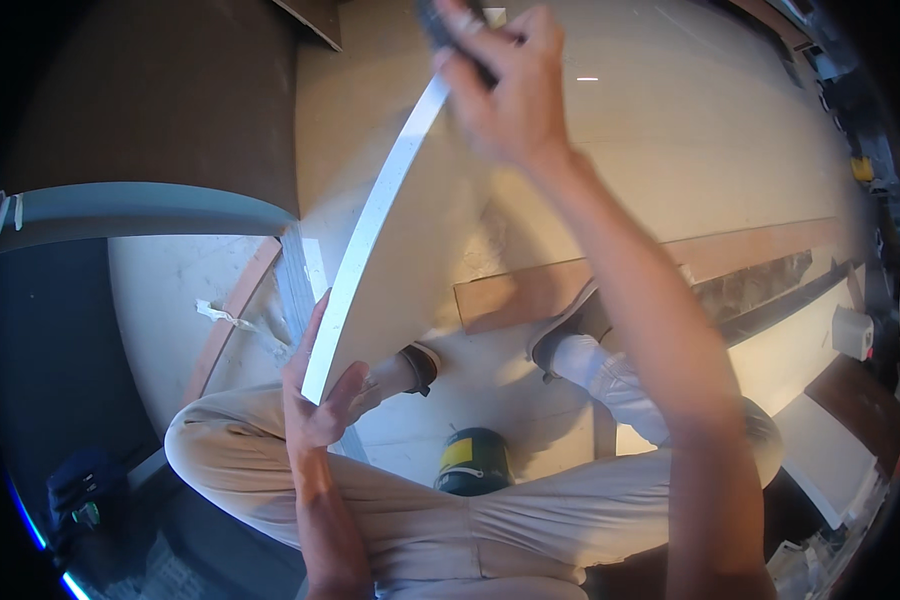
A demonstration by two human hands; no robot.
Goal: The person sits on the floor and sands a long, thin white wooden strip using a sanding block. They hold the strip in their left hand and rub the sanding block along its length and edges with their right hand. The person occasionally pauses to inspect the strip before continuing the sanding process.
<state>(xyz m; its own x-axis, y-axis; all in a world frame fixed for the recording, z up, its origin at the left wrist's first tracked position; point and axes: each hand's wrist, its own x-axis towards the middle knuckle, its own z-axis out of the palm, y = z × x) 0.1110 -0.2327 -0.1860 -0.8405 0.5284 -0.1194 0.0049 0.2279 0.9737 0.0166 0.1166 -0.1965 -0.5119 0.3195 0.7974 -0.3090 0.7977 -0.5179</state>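
A long board (376, 217) with a white edge facing up slants away from me, between my knees. My left hand (322, 390) grips its near end, thumb on the right face and fingers on the left. At the far end my right hand (506, 82) is closed around a dark block-like tool (439, 26), blurred and partly hidden by the fingers. The tool is at or just over the far end of the white edge; whether it touches cannot be told.
A dark green bucket (474, 461) with a yellow label stands between my legs. Wooden strips (525, 289) lie on the floor by my right shoe. A dark panel (157, 112) rises at left, with another wood strip (232, 322) below it. A small white container (852, 332) is at right.
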